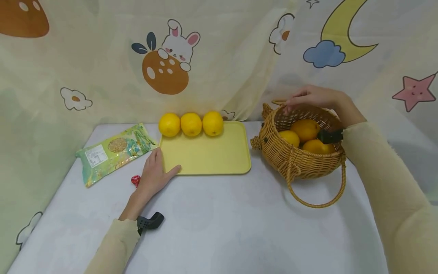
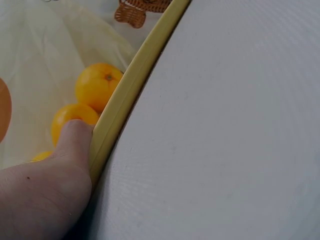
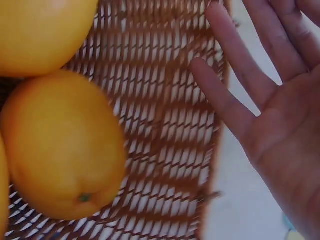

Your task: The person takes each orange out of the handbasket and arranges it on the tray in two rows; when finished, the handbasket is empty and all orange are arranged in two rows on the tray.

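My left hand (image 1: 154,173) rests at the near left corner of a yellow tray (image 1: 205,156), fingers along its left side and thumb over the front rim. In the left wrist view the thumb lies against the tray rim (image 2: 112,112). Three oranges (image 1: 191,124) sit in a row along the tray's far left edge. Over the far rim of a wicker basket (image 1: 308,167), my right hand (image 1: 313,97) hovers with nothing in its grasp. Its fingers are spread in the right wrist view, beside the basket wall. Inside the basket lie three oranges (image 3: 65,145).
Left of the tray lies a green printed food packet (image 1: 116,152). A small red-wrapped candy (image 1: 135,180) is close beside my left hand. The basket's handle (image 1: 316,205) hangs down toward the front. A patterned cloth (image 1: 219,57) hangs behind the table.
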A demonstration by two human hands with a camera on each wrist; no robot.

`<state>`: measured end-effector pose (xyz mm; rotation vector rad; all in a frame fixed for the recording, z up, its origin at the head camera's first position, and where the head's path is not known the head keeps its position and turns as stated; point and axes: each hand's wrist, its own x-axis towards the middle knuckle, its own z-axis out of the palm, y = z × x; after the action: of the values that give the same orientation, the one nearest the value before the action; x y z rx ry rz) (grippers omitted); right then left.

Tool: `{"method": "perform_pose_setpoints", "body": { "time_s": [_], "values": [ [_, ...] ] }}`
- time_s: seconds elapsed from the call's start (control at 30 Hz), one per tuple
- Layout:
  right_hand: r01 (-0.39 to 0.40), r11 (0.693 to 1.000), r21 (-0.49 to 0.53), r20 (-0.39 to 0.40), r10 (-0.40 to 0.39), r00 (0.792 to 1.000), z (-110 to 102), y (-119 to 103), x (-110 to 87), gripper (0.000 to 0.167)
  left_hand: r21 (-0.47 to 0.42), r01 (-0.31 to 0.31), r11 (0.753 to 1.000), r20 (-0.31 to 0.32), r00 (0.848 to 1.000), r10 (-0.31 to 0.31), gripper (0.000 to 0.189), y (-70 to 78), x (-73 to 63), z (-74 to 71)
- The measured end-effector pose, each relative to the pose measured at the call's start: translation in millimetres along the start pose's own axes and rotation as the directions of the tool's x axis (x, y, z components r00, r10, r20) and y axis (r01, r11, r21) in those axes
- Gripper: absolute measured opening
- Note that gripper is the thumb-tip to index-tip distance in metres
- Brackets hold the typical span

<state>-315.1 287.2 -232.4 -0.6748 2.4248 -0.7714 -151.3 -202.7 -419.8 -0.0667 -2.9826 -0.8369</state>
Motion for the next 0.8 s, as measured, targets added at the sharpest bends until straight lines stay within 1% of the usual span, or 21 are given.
{"method": "perform_pose_setpoints", "body": {
  "time_s": [0.1, 0.27, 0.33, 0.43, 0.63, 0.8],
  "values": [
    [-0.006, 0.998, 0.065, 0.033, 0.004, 0.999, 2, 18, 1.4, 0.042, 0.0, -0.001, 1.0, -0.001, 1.0, 0.001, 0.1, -0.4, 0.3, -0.4],
    [-0.047, 0.999, 0.005, 0.085, 0.046, 0.995, 10, 34, 5.4, 0.043, -0.003, 0.008, 1.0, 0.006, 1.0, -0.008, 0.101, -1.3, 0.6, -0.8],
    [-0.065, 0.997, -0.03, 0.105, 0.068, 0.992, 11, 36, 6.1, 0.044, 0.001, 0.011, 1.0, 0.003, 1.0, -0.011, 0.101, -2.0, 0.8, -1.0],
    [-0.08, 0.996, -0.043, 0.141, 0.086, 0.986, 12, 38, 6.6, 0.047, 0.001, 0.009, 1.0, -0.002, 1.0, -0.009, 0.101, -2.5, 1.3, -0.9],
    [-0.121, 0.99, -0.066, 0.163, 0.13, 0.978, 15, 44, 5.7, 0.05, 0.001, 0.017, 1.0, 0.016, 1.0, -0.017, 0.101, -1.6, 0.0, 0.7],
    [-0.173, 0.982, -0.079, 0.175, 0.184, 0.967, 16, 47, 3.0, 0.052, -0.001, 0.002, 1.0, 0.004, 1.0, -0.002, 0.1, 0.0, 0.0, 0.3]
  ]
}}
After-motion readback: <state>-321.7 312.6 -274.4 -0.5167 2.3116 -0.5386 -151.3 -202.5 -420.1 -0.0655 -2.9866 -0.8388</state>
